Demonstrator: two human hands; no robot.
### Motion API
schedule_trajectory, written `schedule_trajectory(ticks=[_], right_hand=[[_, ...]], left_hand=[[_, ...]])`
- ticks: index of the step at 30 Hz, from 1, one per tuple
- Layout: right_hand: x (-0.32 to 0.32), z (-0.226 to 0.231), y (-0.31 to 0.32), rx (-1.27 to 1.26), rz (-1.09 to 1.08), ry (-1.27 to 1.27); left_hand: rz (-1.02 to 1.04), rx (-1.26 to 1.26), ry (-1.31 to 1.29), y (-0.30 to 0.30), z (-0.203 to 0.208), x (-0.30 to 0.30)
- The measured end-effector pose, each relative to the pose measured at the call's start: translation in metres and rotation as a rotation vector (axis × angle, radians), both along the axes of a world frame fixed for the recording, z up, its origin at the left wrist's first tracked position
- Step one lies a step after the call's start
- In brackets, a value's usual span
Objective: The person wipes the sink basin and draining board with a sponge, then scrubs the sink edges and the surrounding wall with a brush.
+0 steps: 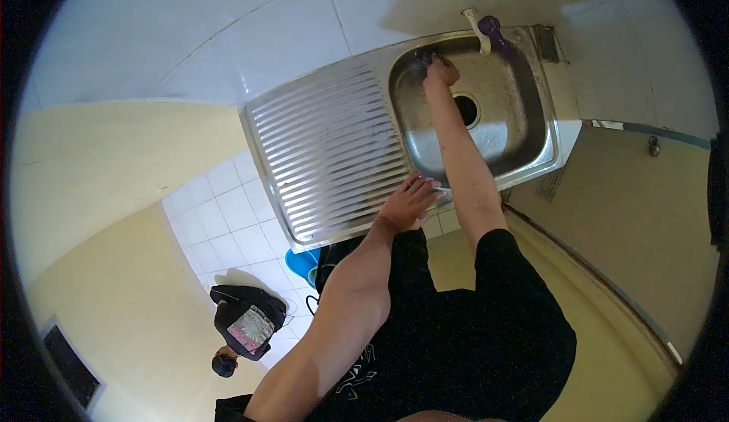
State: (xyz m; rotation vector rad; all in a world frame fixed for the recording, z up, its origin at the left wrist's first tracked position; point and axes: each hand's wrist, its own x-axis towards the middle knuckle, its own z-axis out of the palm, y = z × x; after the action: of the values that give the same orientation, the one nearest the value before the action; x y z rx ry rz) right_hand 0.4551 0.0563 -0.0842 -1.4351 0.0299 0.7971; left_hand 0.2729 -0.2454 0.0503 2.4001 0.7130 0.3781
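My right hand [442, 71] reaches into the steel sink basin [501, 137] and presses at its far left corner. Its fingers are curled over a small dark, greyish thing [427, 57] that I cannot make out. At the basin's near left edge rests my left hand [408, 200], its fingers stretched out along the rim, with no object clearly in it. Between the hands, to the right, the round dark drain [465, 110] shows in the basin floor. The basin's bottom looks wet.
A ribbed steel drainboard [326, 145] adjoins the basin on the left. Over the far rim hangs a pale tap [478, 31] with a purple piece [492, 31] beside it. Below left are a blue basin [301, 264] and a person in dark clothing [247, 319].
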Motion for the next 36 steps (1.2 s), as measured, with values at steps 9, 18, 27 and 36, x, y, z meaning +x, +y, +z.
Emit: schedule_trajectory(ticks=[9, 18, 27, 36], right_hand=[[-0.076, 0.032, -0.026, -0.125, 0.07, -0.141], [-0.109, 0.002, -0.04, -0.155, 0.405, -0.633], [-0.136, 0.068, -0.063, -0.165, 0.564, -0.633], [-0.101, 0.046, -0.036, -0.054, 0.26, -0.355]], left_hand=[[0.017, -0.039, 0.163, -0.007, -0.011, -0.019], [0.033, -0.046, 0.152, -0.01, -0.009, -0.032], [0.06, -0.074, 0.098, -0.015, -0.021, -0.045], [0.036, -0.064, 0.067, -0.01, -0.02, -0.037]])
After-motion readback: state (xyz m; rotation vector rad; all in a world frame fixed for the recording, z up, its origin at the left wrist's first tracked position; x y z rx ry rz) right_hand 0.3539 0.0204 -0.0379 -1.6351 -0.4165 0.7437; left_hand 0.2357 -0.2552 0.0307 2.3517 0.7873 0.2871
